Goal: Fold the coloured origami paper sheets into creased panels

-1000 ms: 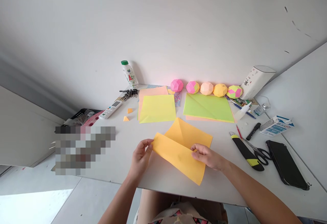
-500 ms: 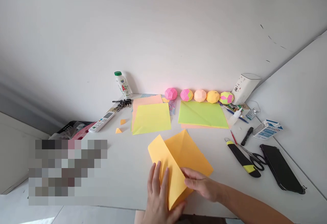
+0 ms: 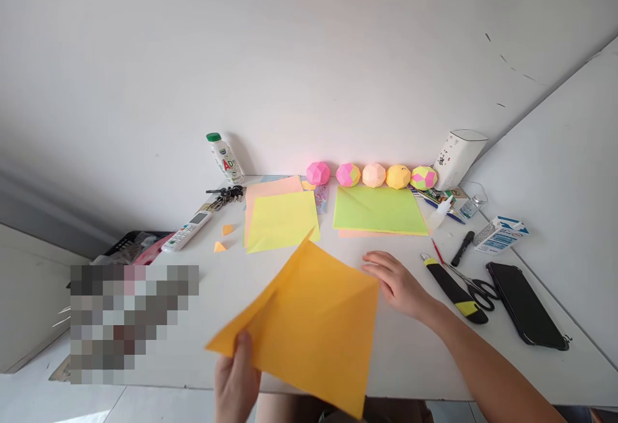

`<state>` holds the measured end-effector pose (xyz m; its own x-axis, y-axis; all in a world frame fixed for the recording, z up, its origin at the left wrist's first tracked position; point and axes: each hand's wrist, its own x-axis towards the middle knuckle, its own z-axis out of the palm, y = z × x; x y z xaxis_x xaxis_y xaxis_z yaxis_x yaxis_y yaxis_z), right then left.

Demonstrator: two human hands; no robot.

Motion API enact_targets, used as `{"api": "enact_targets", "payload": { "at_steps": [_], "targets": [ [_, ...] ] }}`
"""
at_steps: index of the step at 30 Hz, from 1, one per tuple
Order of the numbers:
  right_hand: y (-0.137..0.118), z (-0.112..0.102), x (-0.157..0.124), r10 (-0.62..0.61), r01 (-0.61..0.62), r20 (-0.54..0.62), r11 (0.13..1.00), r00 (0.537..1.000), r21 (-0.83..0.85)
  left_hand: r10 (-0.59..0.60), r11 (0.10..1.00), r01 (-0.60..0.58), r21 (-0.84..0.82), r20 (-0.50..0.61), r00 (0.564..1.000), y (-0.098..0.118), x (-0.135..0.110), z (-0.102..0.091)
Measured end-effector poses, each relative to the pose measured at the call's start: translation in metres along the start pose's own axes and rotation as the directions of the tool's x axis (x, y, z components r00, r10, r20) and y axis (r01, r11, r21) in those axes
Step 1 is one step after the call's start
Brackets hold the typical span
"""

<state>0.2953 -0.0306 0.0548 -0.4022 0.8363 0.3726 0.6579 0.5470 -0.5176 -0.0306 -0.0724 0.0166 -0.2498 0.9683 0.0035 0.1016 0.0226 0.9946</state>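
Observation:
A large orange paper sheet point(image 3: 313, 320) with crease lines is lifted off the white table point(image 3: 425, 352) near its front edge. My left hand point(image 3: 236, 378) pinches the sheet's lower left corner, thumb on top. My right hand point(image 3: 398, 284) hovers at the sheet's right edge with fingers stretched out and apart, holding nothing.
Yellow paper point(image 3: 282, 220) and green paper point(image 3: 379, 210) lie behind. Several folded paper balls point(image 3: 374, 176) line the wall with a bottle point(image 3: 224, 158) and a white box point(image 3: 458, 150). A utility knife point(image 3: 454, 288), scissors point(image 3: 476, 284), phone point(image 3: 526, 313), remote point(image 3: 186, 231) and keys point(image 3: 226, 196) surround.
The folded orange sheet was pressed flat on the table; now it is opened out and lifted by my left hand, and my right hand has let go of it.

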Motion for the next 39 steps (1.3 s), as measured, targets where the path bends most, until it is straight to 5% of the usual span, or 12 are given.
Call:
{"api": "enact_targets", "payload": {
  "at_steps": [2, 4, 8, 13, 18, 22, 25, 27, 31, 36, 37, 39],
  "targets": [
    [0.006, -0.002, -0.002, -0.049, 0.061, 0.078, 0.985, 0.996, -0.164, -0.262, 0.935, 0.228, -0.272, -0.095, 0.96, 0.017, 0.023, 0.0],
    [0.005, -0.002, -0.003, -0.091, 0.13, 0.153, 0.953, 0.984, -0.273, -0.35, 0.845, 0.323, -0.426, 0.017, 0.937, 0.033, 0.051, 0.002],
    [-0.004, 0.0, -0.005, -0.189, 0.256, 0.203, 0.886, 0.961, -0.386, -0.314, 0.762, 0.512, -0.396, 0.466, 0.827, 0.051, 0.106, 0.011],
    [-0.014, 0.006, -0.005, -0.244, 0.335, 0.274, 0.869, 0.93, -0.363, -0.268, 0.821, 0.502, -0.271, 0.594, 0.758, 0.046, 0.148, 0.037],
    [-0.019, 0.015, -0.005, -0.209, 0.326, 0.415, 0.916, 0.886, -0.234, -0.148, 0.94, 0.291, -0.176, 0.559, 0.816, 0.019, 0.155, 0.065],
    [-0.015, 0.022, -0.007, -0.141, 0.238, 0.431, 0.954, 0.891, -0.181, 0.09, 0.993, -0.051, -0.103, 0.413, 0.906, 0.004, 0.156, 0.065],
    [-0.01, 0.023, -0.01, -0.086, 0.181, 0.425, 0.965, 0.901, -0.189, 0.33, 0.939, -0.344, -0.004, 0.295, 0.897, 0.004, 0.153, 0.053],
    [-0.008, 0.021, -0.012, -0.064, 0.16, 0.437, 0.969, 0.897, -0.187, 0.481, 0.857, -0.513, 0.047, 0.285, 0.829, 0.008, 0.146, 0.046],
    [-0.009, 0.019, -0.014, -0.062, 0.149, 0.451, 0.976, 0.891, -0.159, 0.657, 0.67, -0.742, 0.026, 0.443, 0.61, 0.016, 0.121, 0.042],
    [-0.018, 0.014, -0.007, -0.025, 0.107, 0.447, 0.981, 0.894, -0.16, 0.637, 0.347, -0.936, -0.056, 0.747, 0.191, 0.028, 0.094, 0.051],
    [-0.02, 0.013, -0.005, -0.028, 0.107, 0.435, 0.981, 0.9, -0.159, 0.611, 0.303, -0.952, -0.041, 0.775, 0.16, 0.028, 0.092, 0.053],
    [-0.022, 0.011, -0.003, -0.057, 0.133, 0.401, 0.977, 0.914, -0.164, 0.545, 0.258, -0.965, 0.04, 0.819, 0.179, 0.025, 0.092, 0.055]
  ]
}}
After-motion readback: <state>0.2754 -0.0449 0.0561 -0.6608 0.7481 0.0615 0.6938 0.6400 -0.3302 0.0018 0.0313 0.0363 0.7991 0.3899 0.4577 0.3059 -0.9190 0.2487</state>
